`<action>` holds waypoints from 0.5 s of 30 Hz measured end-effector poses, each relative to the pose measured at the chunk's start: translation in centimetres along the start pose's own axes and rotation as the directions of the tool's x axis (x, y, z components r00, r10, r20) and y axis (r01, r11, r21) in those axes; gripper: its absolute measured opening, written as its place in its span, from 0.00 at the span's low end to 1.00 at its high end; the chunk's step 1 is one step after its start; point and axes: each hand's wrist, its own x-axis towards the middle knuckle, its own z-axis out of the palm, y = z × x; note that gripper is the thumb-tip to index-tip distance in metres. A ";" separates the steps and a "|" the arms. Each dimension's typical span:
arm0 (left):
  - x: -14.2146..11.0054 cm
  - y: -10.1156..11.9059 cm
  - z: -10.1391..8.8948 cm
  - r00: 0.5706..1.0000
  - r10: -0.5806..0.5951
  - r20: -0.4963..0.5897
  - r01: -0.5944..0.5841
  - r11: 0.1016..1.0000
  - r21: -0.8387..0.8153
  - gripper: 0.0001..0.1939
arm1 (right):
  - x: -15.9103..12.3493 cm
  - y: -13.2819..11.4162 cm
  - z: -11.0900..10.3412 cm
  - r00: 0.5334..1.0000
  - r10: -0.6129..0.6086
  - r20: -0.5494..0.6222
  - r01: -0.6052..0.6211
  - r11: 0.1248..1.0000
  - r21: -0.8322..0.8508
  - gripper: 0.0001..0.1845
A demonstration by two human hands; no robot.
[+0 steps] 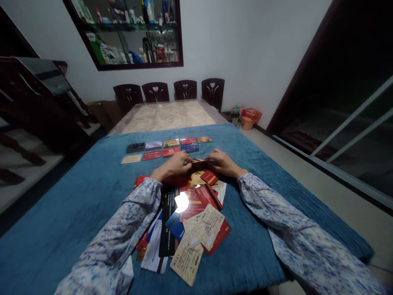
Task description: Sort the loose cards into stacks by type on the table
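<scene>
a dark red card (200,164) is pinched between the fingers of the left hand (177,164) and right hand (223,163), above the far end of the loose card pile (196,213); beyond the pile, neat card rows (161,152) lie on blue cloth (86,192).

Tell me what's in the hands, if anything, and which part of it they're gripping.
A dark red card, seen nearly edge-on: the left hand pinches its left end, the right hand its right end.
</scene>
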 end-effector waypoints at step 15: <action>0.2 -1.4 1.4 0.993 -0.036 -0.113 0.038 0.999 0.016 0.19 | 0.0 0.2 1.0 0.992 0.086 -0.092 -0.086 0.996 -0.005 0.18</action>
